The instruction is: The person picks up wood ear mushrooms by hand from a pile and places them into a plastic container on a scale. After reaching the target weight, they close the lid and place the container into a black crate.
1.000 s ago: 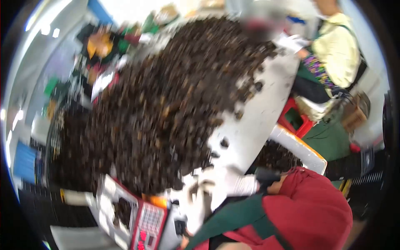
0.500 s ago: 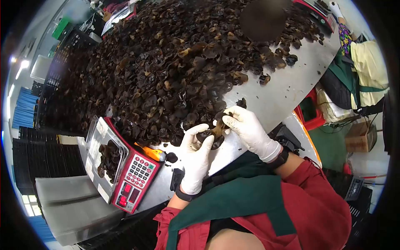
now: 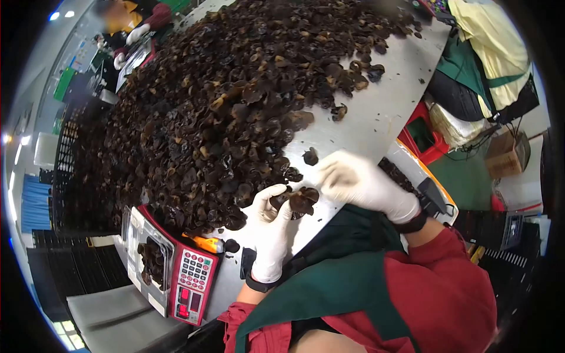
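head view: your white-gloved left hand [image 3: 271, 226] is pinching a dark brown ruffled fungus piece [image 3: 303, 201]; your blurred white-gloved right hand [image 3: 356, 181] is curling, its grip unclear.

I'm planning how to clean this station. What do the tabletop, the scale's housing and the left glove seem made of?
Tabletop: probably stainless steel, smooth and satin, judging by its grey sheen.
Scale housing: likely molded plastic, red with a slight gloss and rounded corners.
Left glove: thin, off-white rubbery film, fitting closely; latex or nitrile, I can't tell.
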Available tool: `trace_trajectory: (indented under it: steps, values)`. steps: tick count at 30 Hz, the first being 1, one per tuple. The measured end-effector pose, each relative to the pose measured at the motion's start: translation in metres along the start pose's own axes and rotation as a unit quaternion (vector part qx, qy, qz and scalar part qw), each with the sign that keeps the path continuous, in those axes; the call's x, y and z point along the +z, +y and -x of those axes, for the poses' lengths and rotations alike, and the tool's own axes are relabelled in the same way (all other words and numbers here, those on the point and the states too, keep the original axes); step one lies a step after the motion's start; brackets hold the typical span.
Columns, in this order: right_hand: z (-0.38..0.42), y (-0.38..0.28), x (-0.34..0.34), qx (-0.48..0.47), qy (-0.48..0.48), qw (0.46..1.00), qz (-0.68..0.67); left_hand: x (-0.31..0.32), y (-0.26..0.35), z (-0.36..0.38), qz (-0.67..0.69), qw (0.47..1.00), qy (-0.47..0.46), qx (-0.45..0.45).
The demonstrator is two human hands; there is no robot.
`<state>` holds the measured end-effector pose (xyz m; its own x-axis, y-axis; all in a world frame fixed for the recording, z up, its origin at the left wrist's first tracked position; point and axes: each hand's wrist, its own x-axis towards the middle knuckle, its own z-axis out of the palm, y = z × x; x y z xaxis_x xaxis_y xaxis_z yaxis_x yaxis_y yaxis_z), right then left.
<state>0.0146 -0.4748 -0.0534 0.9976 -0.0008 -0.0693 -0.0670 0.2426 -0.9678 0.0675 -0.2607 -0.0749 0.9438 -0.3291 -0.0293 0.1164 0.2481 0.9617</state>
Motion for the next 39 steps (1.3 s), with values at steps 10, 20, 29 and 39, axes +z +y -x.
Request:
trace_trajectory:
  steps: [10, 20, 29, 39]
  values:
    - [0.012, 0.034, 0.001, -0.177, 0.057, 0.922, 0.34, 0.038, -0.002, 0.01, -0.175, 0.982, -0.067, -0.015]
    - [0.032, 0.021, -0.037, -0.201, 0.101, 0.929, 0.294, 0.062, -0.013, -0.002, -0.162, 0.972, -0.098, -0.138]
    - [0.067, -0.039, -0.133, 0.024, 0.194, 0.922, 0.333, 0.026, -0.005, -0.029, -0.019, 0.998, -0.051, -0.024]
    - [0.023, -0.011, -0.037, -0.112, 0.092, 0.924, 0.355, 0.021, 0.001, -0.02, -0.054, 0.996, -0.045, 0.057]
